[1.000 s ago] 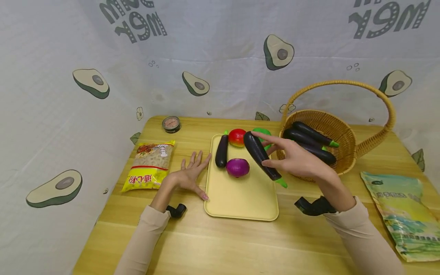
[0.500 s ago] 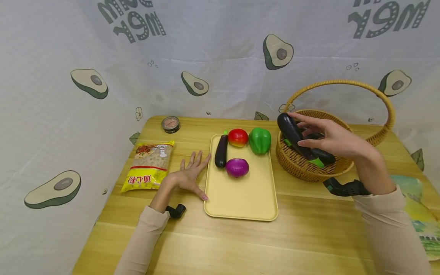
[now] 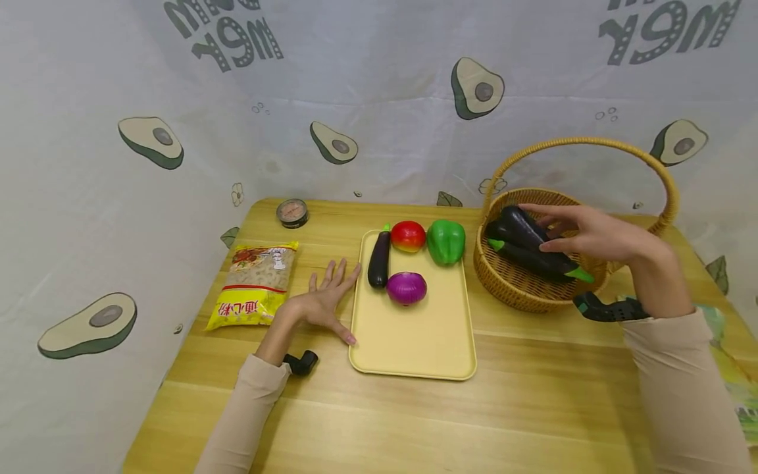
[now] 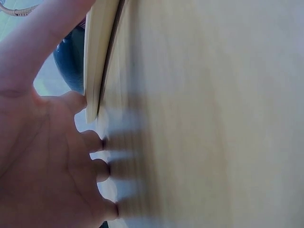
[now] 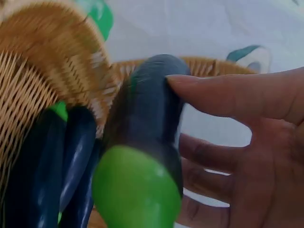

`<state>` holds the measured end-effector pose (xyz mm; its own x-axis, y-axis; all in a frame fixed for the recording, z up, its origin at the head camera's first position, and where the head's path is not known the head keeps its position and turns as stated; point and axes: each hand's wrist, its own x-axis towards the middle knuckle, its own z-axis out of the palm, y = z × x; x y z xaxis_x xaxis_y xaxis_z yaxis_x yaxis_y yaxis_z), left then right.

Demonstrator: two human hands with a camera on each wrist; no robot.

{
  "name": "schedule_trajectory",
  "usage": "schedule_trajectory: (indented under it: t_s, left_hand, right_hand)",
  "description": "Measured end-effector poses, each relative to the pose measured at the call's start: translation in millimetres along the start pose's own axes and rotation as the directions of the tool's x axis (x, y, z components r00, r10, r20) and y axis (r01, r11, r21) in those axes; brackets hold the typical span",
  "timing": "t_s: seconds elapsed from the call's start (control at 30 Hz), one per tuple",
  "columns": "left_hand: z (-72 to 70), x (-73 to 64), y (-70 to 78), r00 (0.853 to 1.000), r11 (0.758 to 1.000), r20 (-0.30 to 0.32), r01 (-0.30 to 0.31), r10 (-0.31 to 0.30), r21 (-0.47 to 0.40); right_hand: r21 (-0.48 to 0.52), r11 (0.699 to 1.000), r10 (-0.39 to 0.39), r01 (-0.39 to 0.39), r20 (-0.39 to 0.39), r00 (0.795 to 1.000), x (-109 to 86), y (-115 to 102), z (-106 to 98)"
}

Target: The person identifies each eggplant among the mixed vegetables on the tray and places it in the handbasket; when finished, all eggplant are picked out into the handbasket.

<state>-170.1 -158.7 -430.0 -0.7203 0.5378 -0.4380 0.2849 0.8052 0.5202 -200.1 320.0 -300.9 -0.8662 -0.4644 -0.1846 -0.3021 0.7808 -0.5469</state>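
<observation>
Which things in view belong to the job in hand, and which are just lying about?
Likely part of the job:
held eggplant, in the right hand
basket, with other eggplants inside
tray, left hand at its edge
tray eggplant, perhaps

Seemingly just lying about:
yellow bag
round tin
pouch, mostly hidden
red fruit, green pepper, purple onion: untouched on the tray

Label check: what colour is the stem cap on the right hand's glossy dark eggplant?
Bright green stem cap, clearest in the right wrist view.
</observation>
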Motion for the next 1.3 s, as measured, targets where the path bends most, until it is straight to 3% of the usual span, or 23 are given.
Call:
schedule_trajectory:
  t_s: [0.23, 0.37, 0.57, 1.03, 1.3]
  left_hand:
    - [-0.4, -0.3, -1.4, 1.0, 1.0, 0.005, -0.006, 0.007, -0.016]
    - [-0.9, -0.9, -1.0, 1.0, 1.0, 0.003, -0.009, 0.009, -0.018]
    - [-0.8, -1.6, -0.5, 1.0, 1.0, -0.001, -0.011, 0.011, -0.017]
    - [-0.7, -1.2, -0.3, 1.0, 1.0, 0.001, -0.015, 0.015, -0.018]
    - [-0.5, 0.1, -2.1, 1.0, 1.0, 0.013, -0.01, 0.01, -0.014]
  right_hand:
    - [0.004, 1.0, 0.005, -0.006, 0.142, 0.99, 13.6, 13.7, 5.0]
    - [-0.02, 1.0, 0.006, -0.002, 0.193, 0.981, 21.4, 17.9, 6.4]
    - [0.02, 0.999, 0.026, -0.033, 0.271, 0.962, 31.4, 21.0, 10.2]
    - [-0.004, 1.0, 0.005, -0.004, 0.303, 0.953, 41.2, 19.2, 23.2]
    - [0.01, 0.998, 0.048, -0.055, 0.324, 0.945, 42.5, 22.2, 23.7]
